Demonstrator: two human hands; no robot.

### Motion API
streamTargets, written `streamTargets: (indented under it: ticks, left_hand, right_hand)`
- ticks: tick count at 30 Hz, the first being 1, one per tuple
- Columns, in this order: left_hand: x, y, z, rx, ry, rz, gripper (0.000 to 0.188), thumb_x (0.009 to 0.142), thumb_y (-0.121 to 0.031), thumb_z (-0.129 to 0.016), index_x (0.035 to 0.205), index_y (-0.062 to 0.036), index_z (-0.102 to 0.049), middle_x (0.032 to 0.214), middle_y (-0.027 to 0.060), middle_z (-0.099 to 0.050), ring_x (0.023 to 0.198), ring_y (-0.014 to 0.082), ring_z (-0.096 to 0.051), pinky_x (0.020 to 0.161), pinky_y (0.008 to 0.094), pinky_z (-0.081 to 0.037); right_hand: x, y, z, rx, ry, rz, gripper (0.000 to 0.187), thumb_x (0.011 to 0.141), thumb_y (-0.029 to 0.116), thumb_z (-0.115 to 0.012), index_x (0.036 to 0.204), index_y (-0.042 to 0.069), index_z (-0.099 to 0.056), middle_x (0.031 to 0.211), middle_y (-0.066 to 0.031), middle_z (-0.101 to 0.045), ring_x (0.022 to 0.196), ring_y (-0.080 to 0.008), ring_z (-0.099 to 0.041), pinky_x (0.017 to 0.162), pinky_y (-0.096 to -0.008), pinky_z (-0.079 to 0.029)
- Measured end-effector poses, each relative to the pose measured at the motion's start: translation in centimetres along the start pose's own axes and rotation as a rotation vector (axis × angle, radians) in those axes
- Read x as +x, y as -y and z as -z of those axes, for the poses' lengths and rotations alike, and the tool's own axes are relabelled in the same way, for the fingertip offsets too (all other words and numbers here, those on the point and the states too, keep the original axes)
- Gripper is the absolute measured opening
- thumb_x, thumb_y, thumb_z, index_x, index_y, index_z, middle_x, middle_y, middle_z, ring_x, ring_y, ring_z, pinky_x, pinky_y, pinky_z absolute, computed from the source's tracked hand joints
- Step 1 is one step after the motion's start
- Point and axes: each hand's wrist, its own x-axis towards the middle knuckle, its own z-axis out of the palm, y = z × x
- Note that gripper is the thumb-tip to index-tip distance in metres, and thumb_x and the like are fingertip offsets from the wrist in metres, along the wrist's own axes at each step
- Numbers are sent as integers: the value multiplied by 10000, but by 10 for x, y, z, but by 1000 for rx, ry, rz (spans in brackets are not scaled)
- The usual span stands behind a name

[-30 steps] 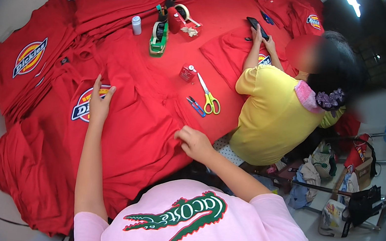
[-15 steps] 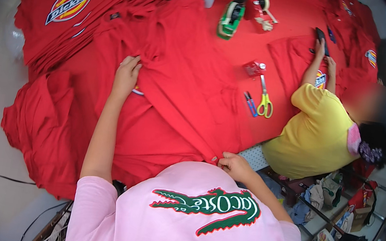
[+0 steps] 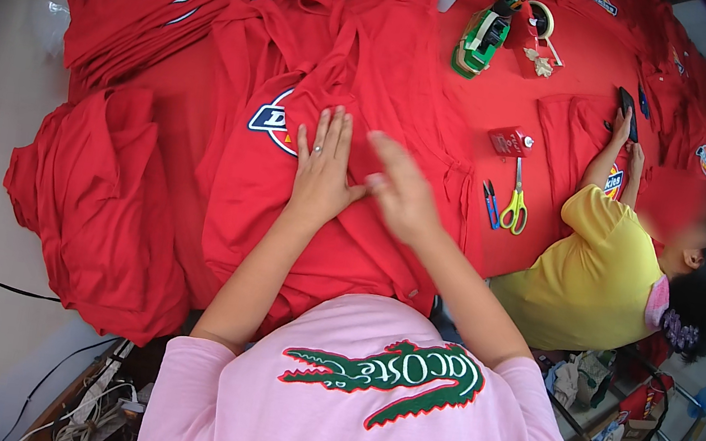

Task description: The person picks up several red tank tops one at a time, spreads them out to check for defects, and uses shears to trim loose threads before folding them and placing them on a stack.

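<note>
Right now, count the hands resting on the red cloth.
4: the left hand and right hand at centre on a red shirt, and a co-worker's two hands far right.

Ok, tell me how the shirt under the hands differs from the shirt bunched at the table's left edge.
The red shirt under the hands lies spread on the table, while the bunched shirt is crumpled and hangs over the edge. The spread shirt shows part of a printed emblem beside the left hand; the bunched one shows none. The left hand lies flat on the spread shirt, with the blurred right hand over it; nothing touches the bunched one. Both are red.
</note>
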Motion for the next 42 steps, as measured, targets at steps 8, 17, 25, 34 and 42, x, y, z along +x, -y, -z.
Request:
streamTargets:
  ticks: [8,17,25,34,42]
  left_hand:
    - [-15,28,-5,104,199,130,1432,603,-726,-849,1675,-56,-178,1770,107,-94,1635,321,-14,1281,607,4]
    - [-14,33,-7,94,236,116,1505,555,-753,-860,1678,-52,-146,1774,107,-41,1634,325,44,1270,630,21]
    - [-15,31,-10,121,211,92,1491,560,-747,-862,1679,-60,-155,1774,104,-47,1634,331,27,1269,637,-1]
    - [-61,38,-19,220,66,4,939,948,-589,-651,1669,-123,-268,1759,134,-140,1624,354,-97,1275,608,-80]
    - [-210,-57,-16,91,278,32,955,968,-552,-636,1641,8,-254,1744,210,-132,1620,390,-90,1282,587,-63]
  right_hand:
    - [76,-69,-30,-799,217,156,643,1063,306,-527,1643,121,-319,1726,-132,-252,1580,-295,-276,1290,-494,-216]
    - [106,-106,23,-343,270,132,593,1043,130,-531,1616,130,-381,1640,-142,-427,1533,-330,-374,1260,-500,-291]
    - [-130,-24,21,-464,563,172,739,960,320,-669,1617,143,-382,1705,-174,-289,1577,-348,-281,1277,-547,-214]
    - [-307,-49,125,-799,346,-168,741,874,125,-719,1565,174,-455,1656,-196,-351,1518,-398,-361,1222,-547,-305]
    - [-267,-11,62,-618,229,158,562,891,144,-709,1442,130,-603,1510,-150,-509,1326,-331,-537,1111,-502,-405]
